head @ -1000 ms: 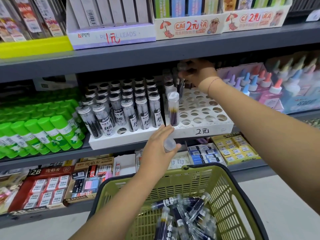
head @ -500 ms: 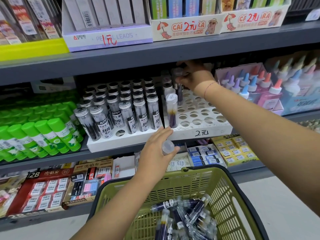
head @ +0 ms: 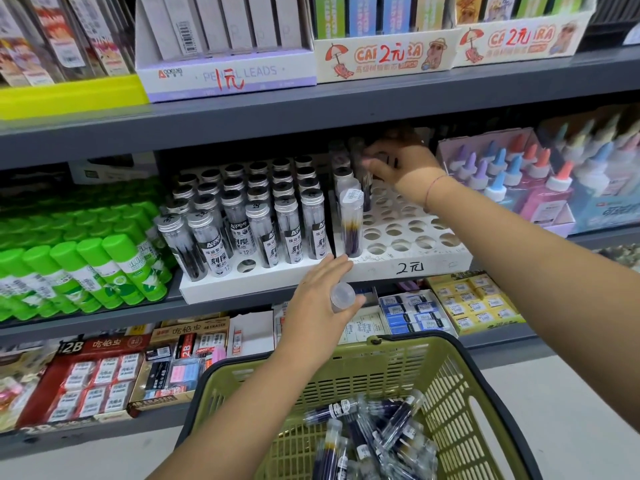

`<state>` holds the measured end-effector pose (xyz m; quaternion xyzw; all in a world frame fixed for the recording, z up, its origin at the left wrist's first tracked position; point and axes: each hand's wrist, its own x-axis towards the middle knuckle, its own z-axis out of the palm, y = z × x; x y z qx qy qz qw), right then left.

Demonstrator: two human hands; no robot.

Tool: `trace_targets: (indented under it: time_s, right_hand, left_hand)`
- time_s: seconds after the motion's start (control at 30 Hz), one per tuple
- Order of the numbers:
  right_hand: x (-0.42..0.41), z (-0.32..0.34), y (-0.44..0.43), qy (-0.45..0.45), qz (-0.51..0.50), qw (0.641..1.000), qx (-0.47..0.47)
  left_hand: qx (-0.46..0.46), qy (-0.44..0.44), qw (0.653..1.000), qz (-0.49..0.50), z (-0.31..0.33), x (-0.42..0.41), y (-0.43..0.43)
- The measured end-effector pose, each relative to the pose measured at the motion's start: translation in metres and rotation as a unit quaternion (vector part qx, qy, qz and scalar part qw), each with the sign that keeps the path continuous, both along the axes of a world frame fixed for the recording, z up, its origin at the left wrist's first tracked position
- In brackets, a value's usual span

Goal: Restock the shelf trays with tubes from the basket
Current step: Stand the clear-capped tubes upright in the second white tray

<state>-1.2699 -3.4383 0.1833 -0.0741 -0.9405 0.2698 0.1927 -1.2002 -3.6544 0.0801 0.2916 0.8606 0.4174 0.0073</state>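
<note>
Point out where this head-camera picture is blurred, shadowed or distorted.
Head view: the right hand gripping a tube at the back of the tray is motion-blurred and shadowed under the upper shelf, whose edge bows from the wide lens; the pastel glue bottles at the right edge are soft; the silver-capped tubes in front read sharp.

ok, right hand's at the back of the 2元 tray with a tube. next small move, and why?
Probably ease the tube straight down into the back hole beneath it, then loosen the grip. The right hand seems to pinch its top, though the view is blurred. The tube stands upright at the rear of the white tray, where most holes are empty. The left hand holds a second tube ready in front.
</note>
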Motion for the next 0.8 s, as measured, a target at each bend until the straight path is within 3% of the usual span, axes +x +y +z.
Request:
trace_targets:
  time_s: [0.17, 0.4, 0.8]
  right_hand:
    - [0.01, 0.017, -0.015, -0.013, 0.078, 0.992, -0.103]
    - [-0.007, 0.032, -0.017, -0.145, 0.097, 0.983, 0.047]
    - [-0.025, 0.046, -0.037, -0.241, 0.012, 0.963, 0.124]
  left_hand:
    - [0.002, 0.0, 1.0, -0.003, 0.0, -0.001, 0.0]
    - [-0.001, 0.009, 1.0, -0.007, -0.001, -0.001, -0.001]
    - [-0.014, 0.04, 0.999, -0.01, -0.006, -0.002, -0.001]
